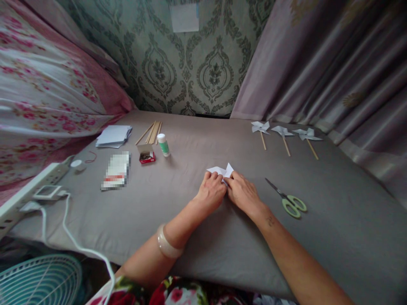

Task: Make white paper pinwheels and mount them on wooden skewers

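Both hands meet at the middle of the table around a small white paper pinwheel (pixel 219 170), its pointed corners sticking out beyond my fingers. My left hand (pixel 212 188) has its fingers curled and pressed on the paper from the left. From the right, my right hand (pixel 243 190) grips it, thumb and fingers close together near its centre. The part of the paper under my fingers is hidden. Green-handled scissors (pixel 288 201) lie to the right of my right hand, their blades pointing away to the upper left.
Several wooden sticks (pixel 153 132), a glue bottle (pixel 163 145), a small red box (pixel 147 157) and a paper stack (pixel 113 136) lie at left. Three pinwheels on sticks (pixel 260 128) rest at back right. A power strip (pixel 34 190) with white cables runs along the left edge.
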Demonstrator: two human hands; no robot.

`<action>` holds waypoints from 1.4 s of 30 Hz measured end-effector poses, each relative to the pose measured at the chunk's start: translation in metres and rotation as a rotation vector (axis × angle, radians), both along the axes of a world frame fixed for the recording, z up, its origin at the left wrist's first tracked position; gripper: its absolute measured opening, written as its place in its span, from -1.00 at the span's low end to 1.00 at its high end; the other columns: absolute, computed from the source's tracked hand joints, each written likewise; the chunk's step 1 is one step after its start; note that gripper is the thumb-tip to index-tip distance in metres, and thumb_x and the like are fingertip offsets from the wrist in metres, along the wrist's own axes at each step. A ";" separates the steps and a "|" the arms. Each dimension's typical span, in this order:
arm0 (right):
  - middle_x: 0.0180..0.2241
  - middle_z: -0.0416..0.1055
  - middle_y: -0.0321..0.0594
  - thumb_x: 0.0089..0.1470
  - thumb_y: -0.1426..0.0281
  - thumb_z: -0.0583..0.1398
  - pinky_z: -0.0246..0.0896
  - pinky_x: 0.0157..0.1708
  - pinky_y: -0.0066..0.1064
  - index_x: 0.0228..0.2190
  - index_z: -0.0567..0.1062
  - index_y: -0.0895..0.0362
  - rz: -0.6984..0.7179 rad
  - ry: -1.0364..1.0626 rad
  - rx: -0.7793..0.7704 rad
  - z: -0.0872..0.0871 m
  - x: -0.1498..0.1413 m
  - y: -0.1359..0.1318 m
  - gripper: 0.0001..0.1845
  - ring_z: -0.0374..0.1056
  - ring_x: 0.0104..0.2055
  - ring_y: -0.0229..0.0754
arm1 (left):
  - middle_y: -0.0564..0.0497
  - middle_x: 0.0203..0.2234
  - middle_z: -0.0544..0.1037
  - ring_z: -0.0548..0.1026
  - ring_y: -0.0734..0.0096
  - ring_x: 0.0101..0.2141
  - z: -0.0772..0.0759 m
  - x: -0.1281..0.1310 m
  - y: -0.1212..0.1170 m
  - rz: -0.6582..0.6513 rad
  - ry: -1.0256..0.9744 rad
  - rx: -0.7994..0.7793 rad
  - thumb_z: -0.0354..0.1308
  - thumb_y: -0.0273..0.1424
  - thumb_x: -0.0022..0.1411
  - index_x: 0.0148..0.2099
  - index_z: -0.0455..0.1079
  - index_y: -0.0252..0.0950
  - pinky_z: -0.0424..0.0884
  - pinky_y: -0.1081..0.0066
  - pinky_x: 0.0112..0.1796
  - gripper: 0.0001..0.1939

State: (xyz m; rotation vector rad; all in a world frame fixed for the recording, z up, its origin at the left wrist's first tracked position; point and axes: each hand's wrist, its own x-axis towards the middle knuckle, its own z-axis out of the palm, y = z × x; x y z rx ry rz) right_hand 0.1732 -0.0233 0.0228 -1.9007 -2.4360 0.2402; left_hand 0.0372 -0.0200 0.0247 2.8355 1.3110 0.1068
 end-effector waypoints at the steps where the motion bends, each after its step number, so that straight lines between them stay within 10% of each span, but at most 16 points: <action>1: -0.12 0.36 -0.04 0.22 0.45 -0.04 0.14 -0.17 -0.34 -0.09 0.49 0.09 0.003 -0.005 0.000 0.001 0.000 0.001 -0.64 0.28 -0.06 -0.08 | -0.19 -0.29 0.46 0.32 0.13 -0.14 0.000 0.000 0.000 0.001 -0.003 0.003 -0.05 -0.56 0.22 -0.25 0.44 -0.38 0.14 0.20 -0.13 -0.77; 42: -0.17 0.46 -0.07 0.08 0.47 0.07 0.17 -0.22 -0.39 -0.24 0.57 0.12 -0.009 0.106 -0.007 0.000 0.009 0.022 -0.70 0.38 -0.14 -0.10 | -0.12 -0.26 0.49 0.36 0.21 -0.18 -0.008 -0.005 0.014 0.087 -0.181 0.016 -0.08 -0.40 0.30 -0.18 0.50 -0.26 0.15 0.24 -0.16 -0.70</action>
